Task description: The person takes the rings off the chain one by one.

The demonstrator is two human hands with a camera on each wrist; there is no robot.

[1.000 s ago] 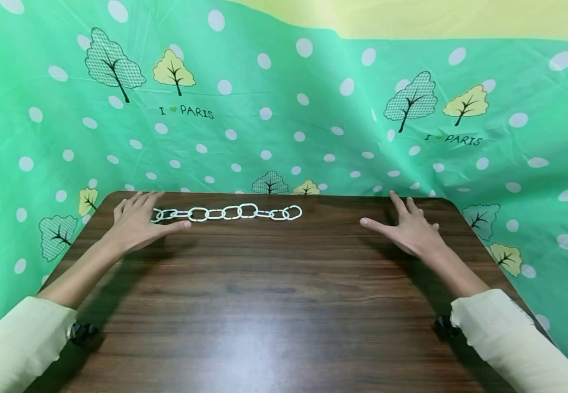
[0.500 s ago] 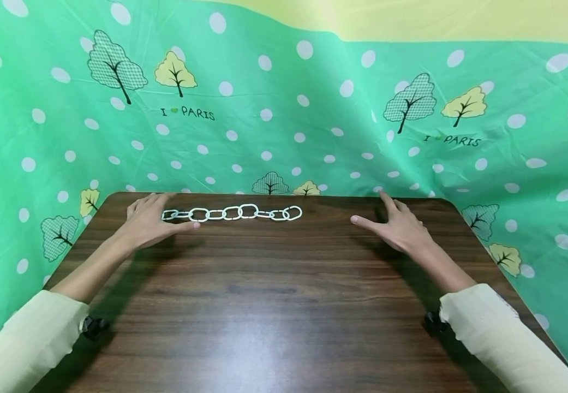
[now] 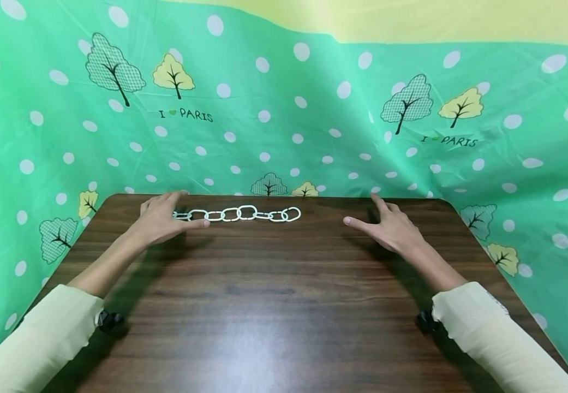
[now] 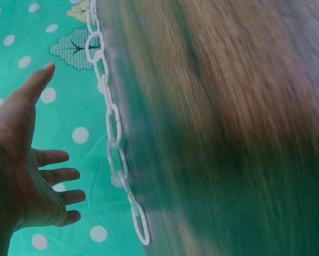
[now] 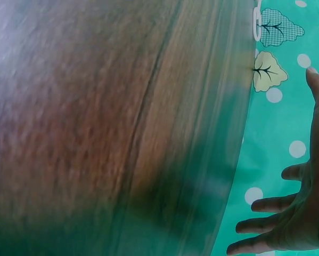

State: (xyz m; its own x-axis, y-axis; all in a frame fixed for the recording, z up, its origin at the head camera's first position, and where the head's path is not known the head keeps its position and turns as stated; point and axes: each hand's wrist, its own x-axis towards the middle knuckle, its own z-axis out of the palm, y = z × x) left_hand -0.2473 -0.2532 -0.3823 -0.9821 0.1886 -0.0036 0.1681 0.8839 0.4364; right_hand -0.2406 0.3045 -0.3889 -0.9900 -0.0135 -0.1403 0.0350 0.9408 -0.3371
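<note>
In the head view, a white chain [image 3: 239, 214] lies in a row near the far edge of the brown surface [image 3: 284, 295], its links joined. That much is done; neither of the 2 hands grips it, so handling it seems not yet begun. The left hand [image 3: 166, 221] is over the chain's left end, hiding it, with the thumb stretched along the near side. The right hand [image 3: 392, 225] is well apart from the chain's right end. Both have their fingers spread. Behind stands a green dotted cloth [image 3: 323, 112]; 2 pale sleeves cover the forearms, with 1 dark object at each cuff.

In the left wrist view, the fingers are spread and apart from the chain, whose left end shows along the surface's edge.

In the right wrist view, the fingers are spread before the cloth, and only a bit of the chain shows at the top. The surface is blurred in both wrist views.
</note>
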